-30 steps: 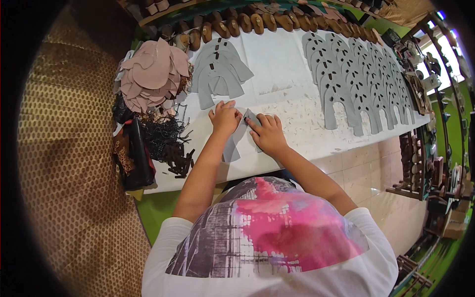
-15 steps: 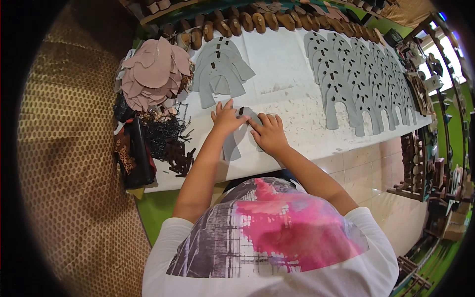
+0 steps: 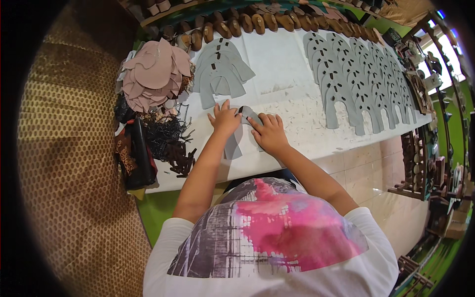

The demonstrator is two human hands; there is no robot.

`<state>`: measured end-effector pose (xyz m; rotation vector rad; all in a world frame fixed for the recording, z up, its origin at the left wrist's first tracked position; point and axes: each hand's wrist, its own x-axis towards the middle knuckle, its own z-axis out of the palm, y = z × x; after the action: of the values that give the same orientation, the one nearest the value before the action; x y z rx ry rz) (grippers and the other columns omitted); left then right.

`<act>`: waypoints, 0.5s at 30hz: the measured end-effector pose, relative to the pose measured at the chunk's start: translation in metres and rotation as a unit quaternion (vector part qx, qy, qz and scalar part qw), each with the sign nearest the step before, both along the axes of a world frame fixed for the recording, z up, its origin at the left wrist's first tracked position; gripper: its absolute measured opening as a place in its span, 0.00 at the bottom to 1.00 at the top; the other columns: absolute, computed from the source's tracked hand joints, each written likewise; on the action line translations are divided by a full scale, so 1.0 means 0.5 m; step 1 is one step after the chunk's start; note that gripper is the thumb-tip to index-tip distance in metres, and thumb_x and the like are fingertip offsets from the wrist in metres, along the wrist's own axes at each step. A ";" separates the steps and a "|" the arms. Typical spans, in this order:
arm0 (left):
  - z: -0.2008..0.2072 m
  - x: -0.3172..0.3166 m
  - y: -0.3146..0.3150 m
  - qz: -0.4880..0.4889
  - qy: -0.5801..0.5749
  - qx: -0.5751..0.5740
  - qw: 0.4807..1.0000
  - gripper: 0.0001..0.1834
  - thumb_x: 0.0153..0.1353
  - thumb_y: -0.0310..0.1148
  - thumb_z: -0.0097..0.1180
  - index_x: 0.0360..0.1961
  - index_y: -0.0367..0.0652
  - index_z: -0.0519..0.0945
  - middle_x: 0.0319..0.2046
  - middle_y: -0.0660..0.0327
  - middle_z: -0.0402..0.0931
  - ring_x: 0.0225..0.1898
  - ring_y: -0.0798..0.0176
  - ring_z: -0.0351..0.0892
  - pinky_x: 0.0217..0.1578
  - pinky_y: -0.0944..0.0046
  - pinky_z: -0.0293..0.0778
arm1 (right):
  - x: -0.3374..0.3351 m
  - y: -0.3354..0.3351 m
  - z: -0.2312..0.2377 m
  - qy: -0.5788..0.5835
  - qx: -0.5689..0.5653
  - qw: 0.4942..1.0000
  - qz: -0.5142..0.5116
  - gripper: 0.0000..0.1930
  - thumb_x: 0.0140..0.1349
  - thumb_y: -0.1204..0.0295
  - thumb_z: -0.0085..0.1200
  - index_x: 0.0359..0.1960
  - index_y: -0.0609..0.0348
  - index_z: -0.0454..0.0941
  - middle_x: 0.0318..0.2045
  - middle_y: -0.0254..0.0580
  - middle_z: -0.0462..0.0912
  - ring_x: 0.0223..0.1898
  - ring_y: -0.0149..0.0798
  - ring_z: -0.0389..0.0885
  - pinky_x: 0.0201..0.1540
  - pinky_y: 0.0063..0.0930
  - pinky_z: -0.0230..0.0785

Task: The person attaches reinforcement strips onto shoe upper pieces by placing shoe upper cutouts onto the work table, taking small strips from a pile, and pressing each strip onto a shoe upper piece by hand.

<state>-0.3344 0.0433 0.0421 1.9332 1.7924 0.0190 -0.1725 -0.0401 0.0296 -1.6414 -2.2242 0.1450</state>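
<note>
A grey U-shaped shoe-upper piece (image 3: 232, 148) lies on the white table under my hands, its two legs toward me. A small dark brown strip (image 3: 241, 110) sits at the top of its curve. My left hand (image 3: 226, 122) rests at the left of the curve, fingers spread, its thumb tip against the strip. Lying on the right side of the piece is my right hand (image 3: 270, 135), its fingers extended and the index finger pressing near the curve. That hand covers much of the right leg. Neither hand is closed round anything.
Overlapping grey pieces with dark strips (image 3: 220, 74) lie beyond my left hand, and several rows (image 3: 337, 91) at the right. Pink cut pieces (image 3: 153, 69) are heaped at the left, above black chains (image 3: 161, 136) and loose brown strips (image 3: 183, 162). Brown shoe lasts (image 3: 258, 23) line the far edge.
My left hand has shifted slightly left, and its thumb has drawn back from the curve toward the strip's left edge. The right hand stays almost in the same place.
</note>
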 end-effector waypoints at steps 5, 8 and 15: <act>-0.006 0.013 -0.028 0.030 0.039 0.138 0.989 0.15 0.54 0.41 0.58 0.43 0.55 0.80 0.62 0.65 0.60 0.66 0.52 0.51 0.60 0.30 0.41 | 0.001 0.000 0.002 0.008 0.012 1.000 -0.002 0.23 0.59 0.59 0.48 0.57 0.46 0.70 0.52 0.40 0.69 0.55 0.43 0.64 0.61 0.52 0.50; -0.019 0.003 -0.031 0.075 0.009 0.215 0.974 0.15 0.51 0.38 0.60 0.42 0.54 0.80 0.61 0.64 0.62 0.65 0.52 0.53 0.60 0.31 0.42 | -0.002 0.000 0.007 0.001 0.021 1.000 -0.003 0.25 0.59 0.59 0.49 0.58 0.49 0.67 0.51 0.39 0.70 0.54 0.42 0.66 0.61 0.50 0.51; -0.030 -0.020 -0.074 -0.117 0.014 0.312 0.943 0.16 0.50 0.37 0.61 0.43 0.60 0.80 0.60 0.63 0.63 0.64 0.52 0.54 0.59 0.32 0.41 | 0.001 0.001 0.006 0.006 0.015 1.000 -0.005 0.27 0.57 0.59 0.52 0.59 0.50 0.66 0.50 0.38 0.70 0.53 0.41 0.67 0.60 0.49 0.52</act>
<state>-0.3443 0.0066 0.0269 2.5800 1.6858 0.5404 -0.1722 -0.0398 0.0324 -1.6313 -2.1988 0.1171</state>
